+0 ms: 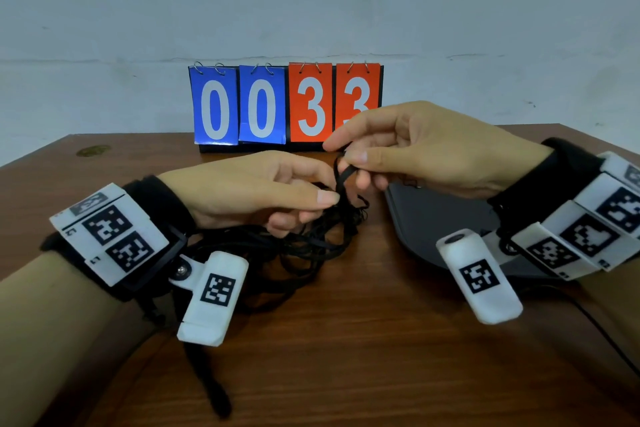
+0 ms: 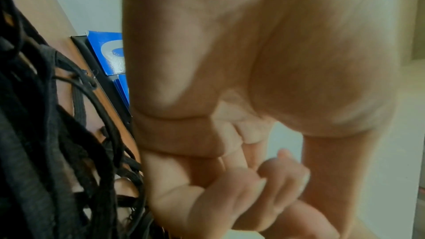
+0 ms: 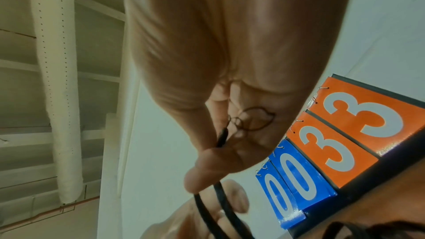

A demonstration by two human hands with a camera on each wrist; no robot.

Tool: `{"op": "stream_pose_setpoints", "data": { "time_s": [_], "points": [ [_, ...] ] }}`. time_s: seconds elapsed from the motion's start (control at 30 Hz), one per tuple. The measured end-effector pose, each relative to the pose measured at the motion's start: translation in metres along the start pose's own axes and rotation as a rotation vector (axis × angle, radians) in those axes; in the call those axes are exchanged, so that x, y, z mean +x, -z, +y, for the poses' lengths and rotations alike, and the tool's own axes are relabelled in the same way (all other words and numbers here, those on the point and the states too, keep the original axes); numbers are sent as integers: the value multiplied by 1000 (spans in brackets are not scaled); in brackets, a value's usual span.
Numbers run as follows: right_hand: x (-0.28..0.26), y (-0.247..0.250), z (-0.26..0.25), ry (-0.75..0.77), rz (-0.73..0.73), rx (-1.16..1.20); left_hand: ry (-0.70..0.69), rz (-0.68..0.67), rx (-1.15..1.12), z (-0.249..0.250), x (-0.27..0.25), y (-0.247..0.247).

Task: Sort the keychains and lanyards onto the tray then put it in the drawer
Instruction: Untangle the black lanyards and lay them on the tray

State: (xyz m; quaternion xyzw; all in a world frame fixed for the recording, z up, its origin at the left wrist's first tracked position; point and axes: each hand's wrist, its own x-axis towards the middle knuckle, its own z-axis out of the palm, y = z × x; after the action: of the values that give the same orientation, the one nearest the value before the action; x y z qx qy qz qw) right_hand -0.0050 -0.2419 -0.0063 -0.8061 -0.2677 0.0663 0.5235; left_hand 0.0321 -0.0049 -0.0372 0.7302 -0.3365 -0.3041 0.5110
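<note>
1. Lanyards (image 1: 311, 239): black cords in a tangled heap on the table, near centre, partly beneath the left hand; one strand is lifted out of the heap.
2. Right hand (image 1: 408, 149): raised above the heap, thumb and forefinger pinching a doubled loop of black cord (image 3: 220, 199); a thin thread lies curled against the palm in the right wrist view.
3. Left hand (image 1: 256, 191): just left of the right hand, fingers curled, thumb and fingertips closed on the same lifted strand where it leaves the heap.
4. Tray (image 1: 433, 218): dark, flat, right of the heap, partly under the right wrist.
5. Table (image 1: 346, 357): brown wood grain.
6. Flip scoreboard (image 1: 285, 104): far edge, upright, reading 0033, blue and orange cards.
</note>
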Motion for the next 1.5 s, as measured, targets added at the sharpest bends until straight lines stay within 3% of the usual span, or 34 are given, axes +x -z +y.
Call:
{"op": "stream_pose_setpoints", "data": {
  "time_s": [0.13, 0.3, 0.37, 0.5, 0.63, 0.9, 1.2, 1.5],
  "points": [
    [1, 0, 0, -10, 33, 20, -18, 0, 24, 4, -3, -3],
    [-2, 0, -2, -44, -48, -335, -129, 126, -177, 7, -4, 0],
    [-2, -1, -2, -54, -33, -395, -177, 117, -236, 7, -3, 3],
    [-3, -1, -1, -23, -146, -402, -257, 47, -312, 8, -6, 6],
    [-4, -1, 1, -49, -254, -293, -307, 64, -370, 11, -10, 13],
    [-4, 0, 6, -28, -526, 75, -240, 245, -288, 9, -5, 8],
    [-3, 13, 9, -132, -539, -147, -171, 400, -339, 11, -9, 18],
    [-1, 19, 15, -176, -463, -151, -106, 529, -319, 8, -8, 22]
  ]
}}
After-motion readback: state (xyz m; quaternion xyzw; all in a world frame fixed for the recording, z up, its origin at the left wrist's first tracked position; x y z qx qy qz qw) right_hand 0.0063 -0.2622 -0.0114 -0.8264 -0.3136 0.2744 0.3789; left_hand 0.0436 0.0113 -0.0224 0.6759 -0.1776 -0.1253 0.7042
